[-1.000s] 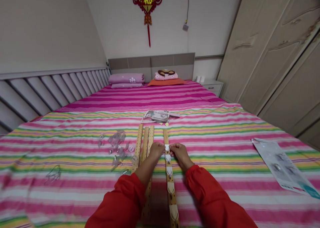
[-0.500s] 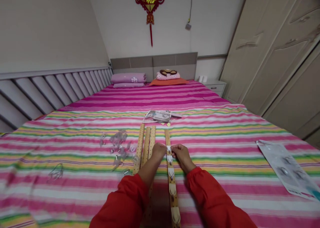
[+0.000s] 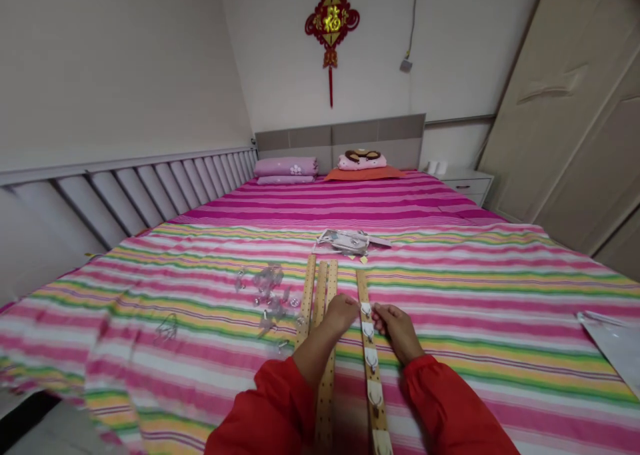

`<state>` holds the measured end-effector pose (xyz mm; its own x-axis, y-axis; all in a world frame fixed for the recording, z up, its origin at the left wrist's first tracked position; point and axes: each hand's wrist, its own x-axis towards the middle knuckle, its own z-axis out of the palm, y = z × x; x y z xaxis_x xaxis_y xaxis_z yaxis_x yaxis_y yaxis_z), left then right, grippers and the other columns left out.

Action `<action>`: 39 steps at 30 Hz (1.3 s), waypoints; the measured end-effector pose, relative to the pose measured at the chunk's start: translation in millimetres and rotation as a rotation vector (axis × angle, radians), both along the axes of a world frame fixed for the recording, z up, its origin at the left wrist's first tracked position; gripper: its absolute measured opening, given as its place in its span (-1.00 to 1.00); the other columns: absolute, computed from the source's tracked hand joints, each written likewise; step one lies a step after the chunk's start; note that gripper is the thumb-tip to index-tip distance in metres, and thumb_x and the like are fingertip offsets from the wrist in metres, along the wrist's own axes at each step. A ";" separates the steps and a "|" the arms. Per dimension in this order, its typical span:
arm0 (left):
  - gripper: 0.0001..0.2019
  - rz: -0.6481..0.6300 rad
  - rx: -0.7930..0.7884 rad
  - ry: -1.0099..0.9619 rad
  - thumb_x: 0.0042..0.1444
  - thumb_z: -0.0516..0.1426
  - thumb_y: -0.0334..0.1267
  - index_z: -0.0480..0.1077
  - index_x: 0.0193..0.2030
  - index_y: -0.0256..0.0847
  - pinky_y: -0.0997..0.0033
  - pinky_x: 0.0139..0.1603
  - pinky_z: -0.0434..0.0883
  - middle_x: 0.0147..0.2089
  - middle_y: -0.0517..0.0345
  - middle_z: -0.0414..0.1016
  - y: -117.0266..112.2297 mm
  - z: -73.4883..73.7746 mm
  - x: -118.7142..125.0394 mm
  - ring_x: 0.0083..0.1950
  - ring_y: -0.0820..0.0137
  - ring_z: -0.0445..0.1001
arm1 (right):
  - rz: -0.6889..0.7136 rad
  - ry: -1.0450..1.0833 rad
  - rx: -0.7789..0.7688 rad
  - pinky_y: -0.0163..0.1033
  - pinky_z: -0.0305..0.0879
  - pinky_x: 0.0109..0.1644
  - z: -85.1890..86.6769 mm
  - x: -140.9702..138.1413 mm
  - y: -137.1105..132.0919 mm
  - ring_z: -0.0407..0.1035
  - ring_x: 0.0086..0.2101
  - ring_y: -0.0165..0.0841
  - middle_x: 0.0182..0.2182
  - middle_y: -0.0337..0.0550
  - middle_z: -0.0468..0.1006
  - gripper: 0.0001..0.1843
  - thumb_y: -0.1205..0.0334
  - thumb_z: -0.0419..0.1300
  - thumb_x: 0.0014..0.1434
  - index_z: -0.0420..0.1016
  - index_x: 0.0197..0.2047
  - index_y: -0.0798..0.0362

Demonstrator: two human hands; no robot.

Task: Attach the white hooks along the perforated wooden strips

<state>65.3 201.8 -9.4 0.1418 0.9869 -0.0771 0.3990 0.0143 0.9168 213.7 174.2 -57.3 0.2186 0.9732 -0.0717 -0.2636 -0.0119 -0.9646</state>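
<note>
A narrow wooden strip (image 3: pixel 363 282) with holes lies lengthwise on the bed, and several white adhesive hooks (image 3: pixel 371 360) sit in a row along it. My left hand (image 3: pixel 344 312) is at the strip's left edge, fingers pinched beside the farthest white hook (image 3: pixel 366 310). On the other side of that hook, my right hand (image 3: pixel 399 330) has its thumb and fingers drawn together. Whatever either pinch holds is too small to make out. Three more perforated wooden strips (image 3: pixel 307 298) lie to the left, partly under my left forearm.
Small clear plastic pieces and metal hooks (image 3: pixel 270 282) are scattered left of the strips. A clear packet (image 3: pixel 345 242) lies beyond them. A thin looped cord (image 3: pixel 167 327) rests farther left, and a flat plastic package (image 3: pixel 613 342) lies at the right. A slatted rail (image 3: pixel 165 185) borders the bed.
My view has swung left, so everything appears farther right and slightly lower. My right hand's fingertips have drawn back a little from the farthest hook; my left hand stays by it.
</note>
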 end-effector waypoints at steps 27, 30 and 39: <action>-0.88 0.087 0.389 0.552 -0.15 0.15 -0.44 0.48 -0.57 -0.19 0.44 -0.30 0.19 -0.43 0.13 0.37 15.8 36.3 -204.8 -0.33 0.35 0.35 | 0.026 -0.103 0.010 -0.35 -0.11 -0.65 5.5 -2.6 -5.6 0.06 -0.74 -0.52 -0.81 -0.34 0.29 -0.54 -0.18 0.32 -0.16 0.40 -0.62 0.08; -0.92 0.171 0.432 0.398 -0.16 0.18 -0.38 0.51 -0.55 -0.17 0.41 -0.30 0.21 -0.45 0.13 0.39 13.9 37.3 -209.2 -0.36 0.35 0.34 | 0.028 -0.099 0.004 -0.36 -0.11 -0.66 4.0 -2.3 -5.1 0.05 -0.74 -0.53 -0.81 -0.34 0.29 -0.54 -0.18 0.33 -0.16 0.40 -0.61 0.09; -0.54 0.564 0.208 -0.234 -0.36 0.28 0.08 0.55 -0.39 -0.28 0.41 -0.38 0.28 -0.48 0.12 0.52 3.6 38.5 -205.7 -0.42 0.37 0.40 | 0.016 -0.092 0.015 -0.37 -0.08 -0.66 5.5 -3.1 -6.7 0.08 -0.74 -0.54 -0.80 -0.33 0.31 -0.56 -0.14 0.33 -0.15 0.42 -0.61 0.10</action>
<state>-140.5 205.4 29.1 -0.4135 0.9056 0.0943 0.1717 -0.0242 0.9848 210.6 167.5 -51.8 0.2080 0.9774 -0.0379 -0.1742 -0.0011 -0.9847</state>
